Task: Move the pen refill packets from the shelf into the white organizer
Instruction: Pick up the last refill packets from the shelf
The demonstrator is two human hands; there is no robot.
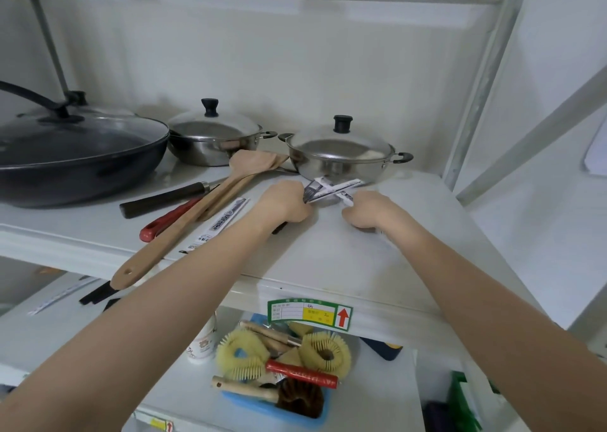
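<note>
Below the shelf [328,260], a blue bin [272,410] holds scrub brushes. My two forearms reach over the shelf edge. My left hand [286,204] and right hand [369,210] each pinch pen refill packets [331,190], crossed between them just above the shelf surface. Behind sits a lidded steel pot [341,152]; to the left lie wooden spatulas [210,208] and a dark wok [75,155].
</note>
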